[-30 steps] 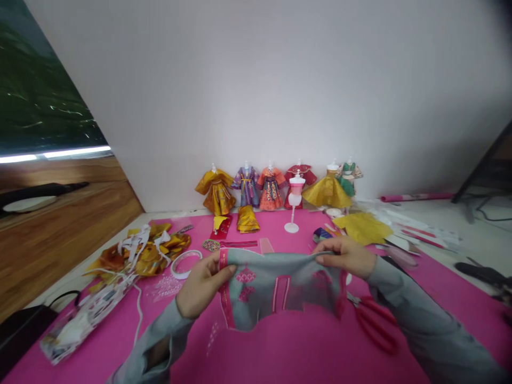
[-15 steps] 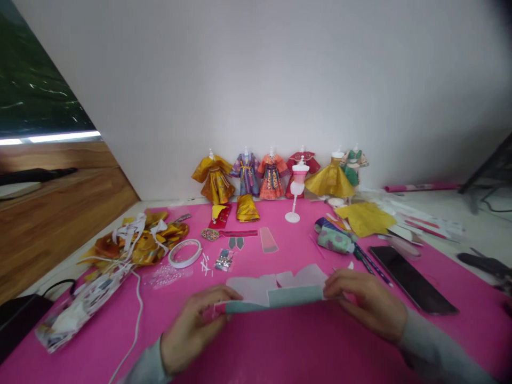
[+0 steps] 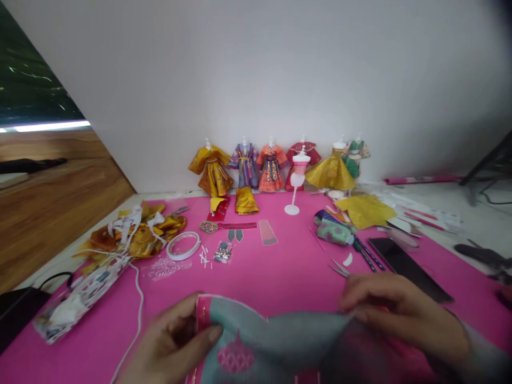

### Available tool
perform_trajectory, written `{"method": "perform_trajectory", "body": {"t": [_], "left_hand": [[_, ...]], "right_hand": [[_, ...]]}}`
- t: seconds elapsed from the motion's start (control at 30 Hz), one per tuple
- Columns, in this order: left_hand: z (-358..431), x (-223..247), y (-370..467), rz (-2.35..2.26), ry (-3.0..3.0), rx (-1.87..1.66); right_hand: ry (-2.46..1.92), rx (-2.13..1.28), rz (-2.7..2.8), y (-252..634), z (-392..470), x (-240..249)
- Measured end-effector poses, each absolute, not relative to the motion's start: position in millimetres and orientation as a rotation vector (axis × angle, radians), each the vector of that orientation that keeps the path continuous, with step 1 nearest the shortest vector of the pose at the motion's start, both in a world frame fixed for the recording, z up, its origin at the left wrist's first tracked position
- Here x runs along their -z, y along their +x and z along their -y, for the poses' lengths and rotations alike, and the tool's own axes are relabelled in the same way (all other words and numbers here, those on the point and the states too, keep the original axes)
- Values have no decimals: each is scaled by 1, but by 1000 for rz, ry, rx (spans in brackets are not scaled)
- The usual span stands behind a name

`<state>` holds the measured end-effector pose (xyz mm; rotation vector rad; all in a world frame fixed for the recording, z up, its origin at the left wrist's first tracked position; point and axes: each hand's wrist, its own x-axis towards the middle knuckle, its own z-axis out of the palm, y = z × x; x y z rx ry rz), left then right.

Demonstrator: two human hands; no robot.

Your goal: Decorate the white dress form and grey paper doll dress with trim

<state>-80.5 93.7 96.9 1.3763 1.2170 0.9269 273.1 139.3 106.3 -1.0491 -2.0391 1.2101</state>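
A grey-green piece of fabric (image 3: 236,333) with a pink border and a pink lantern-like motif is stretched between my two hands, close to the camera. My left hand (image 3: 176,336) pinches its left end, thumb on the front over the pink strip. At the other end my right hand (image 3: 396,314) grips the upper right edge, blurred by motion. The fabric's lower part runs out of the picture. Just beyond my right hand, scissors tips (image 3: 339,268) and a small white curved scrap (image 3: 348,260) lie on the pink mat (image 3: 256,272).
Dressed miniature mannequins (image 3: 271,165) line the wall, with a barer white one (image 3: 294,184) in front. A tape roll (image 3: 183,246), golden fabric scraps (image 3: 140,234) and a white cord (image 3: 139,298) lie left. To the right are a phone (image 3: 408,269), pencils (image 3: 366,255) and yellow cloth (image 3: 366,210).
The fabric has come nearer and lower and now hangs unfolded, its patterned face showing instead of the white backing. Both hands moved down with it, uncovering the scissors tips.
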Motion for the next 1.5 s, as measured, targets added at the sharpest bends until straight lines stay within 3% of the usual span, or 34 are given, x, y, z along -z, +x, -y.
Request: {"method": "perform_trajectory", "body": {"t": [0.37,0.57,0.7,0.87,1.0,1.2,1.37,1.5], "left_hand": [[-143,-27,-84,-1602,1831,-882],[-99,-13,-46,-1515,2201,-807],[-88,1,-21,-1335,2793,-461],[-91,3,-17,-1342,2944,-108],[-92,3,-18,-1310,2957,-86],[-101,-1,-9,-1354,2919,-51],[-102,1,-18,-1355,3084,-128],[-94,11,-35,-1427,3231,-231]], "right_hand": [[-1419,-1047,2166,255,-205,-9],[-1491,-724,2198,262,-200,-4],[-1421,-493,2223,257,-178,-6],[-1370,-296,2450,249,-126,-3],[-1462,-351,2730,245,-109,-5],[-1563,-445,2718,250,-119,5],[-1488,-289,2630,260,-124,29],[-1271,-22,2517,265,-121,7]]}}
